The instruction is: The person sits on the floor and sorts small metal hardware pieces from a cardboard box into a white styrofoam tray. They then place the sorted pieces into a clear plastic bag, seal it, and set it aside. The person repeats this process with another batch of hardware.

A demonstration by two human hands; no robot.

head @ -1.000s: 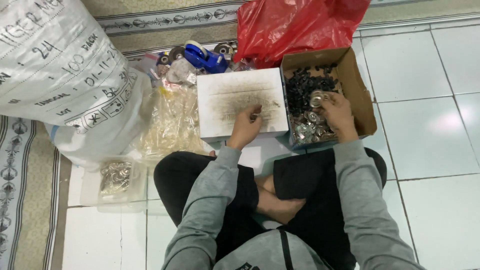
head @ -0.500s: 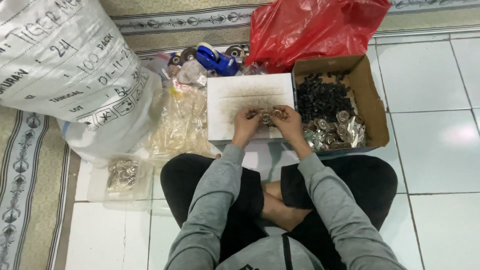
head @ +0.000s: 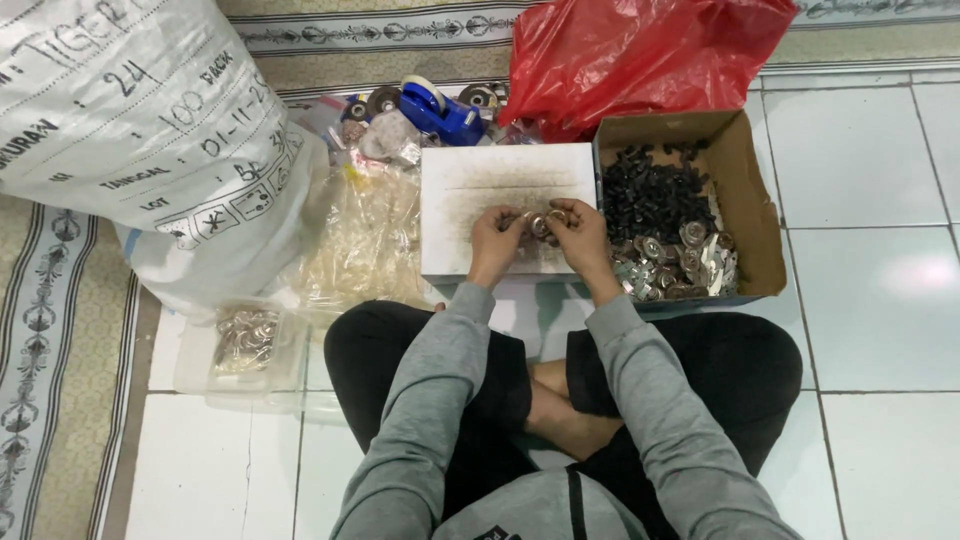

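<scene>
A person in grey sleeves sat cross-legged on the white tile floor (head: 870, 150), seen from above. Both hands met in the middle of the frame, over a white box (head: 470, 185) with a dirty, speckled top. The left hand (head: 495, 238) and the right hand (head: 578, 232) were close together, and between them were small shiny metal rings (head: 540, 221). The fingers of both hands were curled in narrow around those rings, pinching them. How many rings there were was too small to tell.

Just to the right of the white box stood an open brown cardboard box (head: 750, 200). In its upper part lay a heap of small black pieces (head: 655, 195). In its lower part lay a heap of silver metal washers (head: 675, 265). The right hand was near this box but not in it.

At the upper middle of the frame lay a red plastic bag (head: 640, 55), and left of it a blue tape holder (head: 440, 112). A big white sack (head: 110, 120) filled the upper left. Crinkly clear plastic bags (head: 365, 240) lay between the sack and the white box. At the lower left sat a clear plastic tub (head: 190, 370) with more shiny pieces in it.
</scene>
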